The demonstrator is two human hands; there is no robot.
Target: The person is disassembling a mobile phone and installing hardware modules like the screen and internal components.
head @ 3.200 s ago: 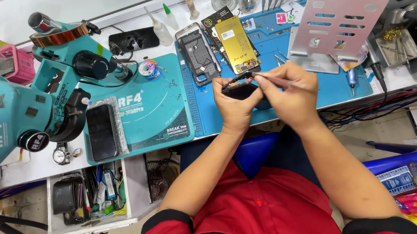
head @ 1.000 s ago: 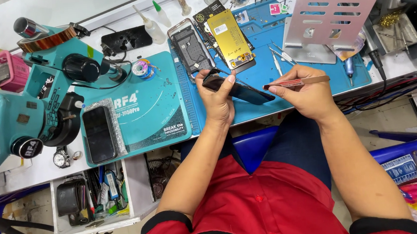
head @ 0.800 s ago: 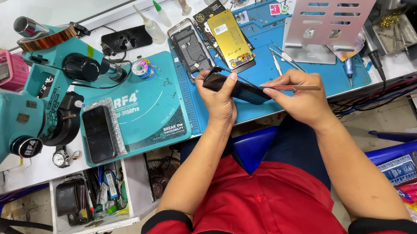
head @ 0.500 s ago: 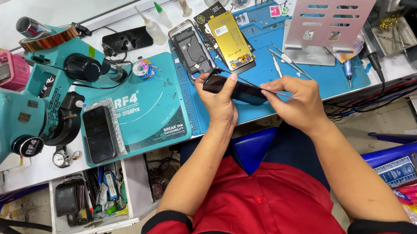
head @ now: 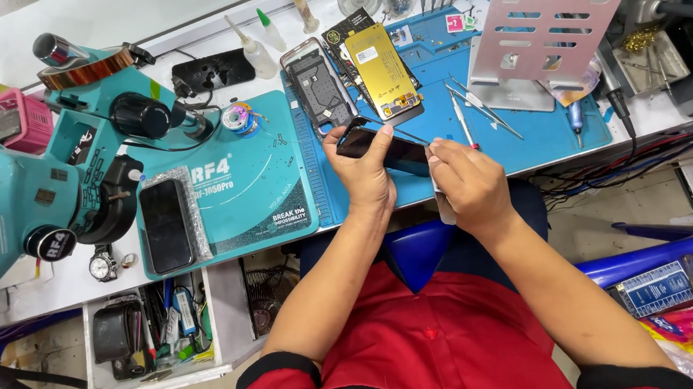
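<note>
Black phone (head: 382, 147) sits in your left hand (head: 368, 171), above the near edge of the blue work mat (head: 521, 133). Its long axis runs upper-left to lower-right, upper end toward the bench back. Left hand grips it from below, thumb and fingers wrapped around both long edges, forearm coming straight up from your body. Right hand (head: 468, 184) is closed, knuckles up, pinching thin metal tweezers (head: 404, 136) whose tip rests at the phone's upper edge; wrist angled in from the right.

Just beyond: an opened phone frame (head: 316, 87) and a gold rectangular panel (head: 386, 70), both lying on the mat. Pink slotted stand (head: 542, 30) further right. Teal pad (head: 240, 186) on the left carries white lettering and another dark phone (head: 166, 225). Teal microscope (head: 29, 184) far left.
</note>
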